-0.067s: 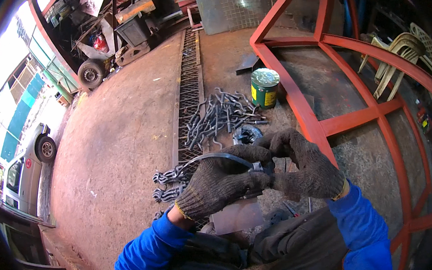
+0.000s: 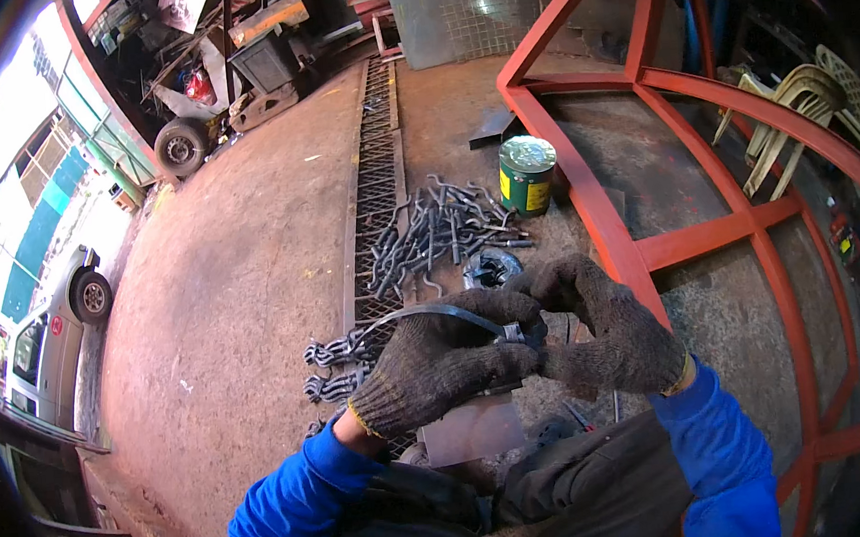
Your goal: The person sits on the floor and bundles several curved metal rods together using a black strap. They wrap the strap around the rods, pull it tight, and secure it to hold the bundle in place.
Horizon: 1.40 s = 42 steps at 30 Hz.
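Both of my hands wear dark knitted gloves and meet in front of me above my lap. My left hand (image 2: 432,368) is closed round a thin grey strap (image 2: 428,311), which arches over the back of the fingers. A small metal clip (image 2: 510,333) sits on the strap between the two hands. My right hand (image 2: 609,331) is closed too, fingers bent over and thumb pressed close to the clip; the strap's end disappears between the fingertips. Below lies a flat pale plate (image 2: 476,430). Bundles of bent metal rods (image 2: 331,351) lie left of my left hand.
Ahead is a heap of loose bent rods (image 2: 438,233) partly over a floor grating (image 2: 375,163). Beside it stand a green can (image 2: 528,177) and a coil of strap (image 2: 492,266). A large red steel frame (image 2: 697,242) fills the right side. A vehicle (image 2: 51,340) is at far left.
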Available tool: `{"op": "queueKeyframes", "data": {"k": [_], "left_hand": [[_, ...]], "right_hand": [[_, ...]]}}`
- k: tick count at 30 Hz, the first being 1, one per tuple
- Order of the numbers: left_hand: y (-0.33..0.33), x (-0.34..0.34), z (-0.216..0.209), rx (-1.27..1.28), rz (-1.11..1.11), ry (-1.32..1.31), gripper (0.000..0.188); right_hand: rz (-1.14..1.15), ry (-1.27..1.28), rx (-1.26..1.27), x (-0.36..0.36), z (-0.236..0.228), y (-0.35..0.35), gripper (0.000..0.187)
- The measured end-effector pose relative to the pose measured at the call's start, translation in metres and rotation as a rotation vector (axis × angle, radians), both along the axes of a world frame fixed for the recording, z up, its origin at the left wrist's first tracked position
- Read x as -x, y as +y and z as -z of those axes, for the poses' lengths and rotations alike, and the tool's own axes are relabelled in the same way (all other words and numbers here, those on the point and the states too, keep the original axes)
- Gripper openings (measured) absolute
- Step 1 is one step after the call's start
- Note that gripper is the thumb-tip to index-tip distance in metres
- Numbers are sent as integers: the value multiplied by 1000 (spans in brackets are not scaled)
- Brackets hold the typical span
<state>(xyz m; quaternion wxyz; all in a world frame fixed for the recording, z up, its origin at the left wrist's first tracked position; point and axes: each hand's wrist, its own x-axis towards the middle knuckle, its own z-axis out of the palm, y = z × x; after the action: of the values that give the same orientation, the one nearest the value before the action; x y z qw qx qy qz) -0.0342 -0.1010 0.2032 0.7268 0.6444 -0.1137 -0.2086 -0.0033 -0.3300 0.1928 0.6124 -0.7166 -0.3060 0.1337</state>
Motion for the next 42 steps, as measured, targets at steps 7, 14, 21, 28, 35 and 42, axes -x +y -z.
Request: {"op": "queueKeyframes", "data": {"k": [7,14,21,28,35,42], "left_hand": [[0,1,-3,-115,-22,-103,42],[5,-3,-2,-198,-102,-223,34],[3,-2,-3,62,-68,5,33],[4,-4,-1,79,-193,57,36],[-6,-1,0,199,-271,126,45],[-13,7,-4,137,-322,51,45]], "right_hand": [[-54,-12,119,0,0,0,57],[131,216,218,-3,-12,-11,38],[12,79,126,2,-9,3,49],[452,-531,284,13,-8,14,52],[252,-351,151,36,-7,38,30],[292,-297,267,41,15,46,22]]}}
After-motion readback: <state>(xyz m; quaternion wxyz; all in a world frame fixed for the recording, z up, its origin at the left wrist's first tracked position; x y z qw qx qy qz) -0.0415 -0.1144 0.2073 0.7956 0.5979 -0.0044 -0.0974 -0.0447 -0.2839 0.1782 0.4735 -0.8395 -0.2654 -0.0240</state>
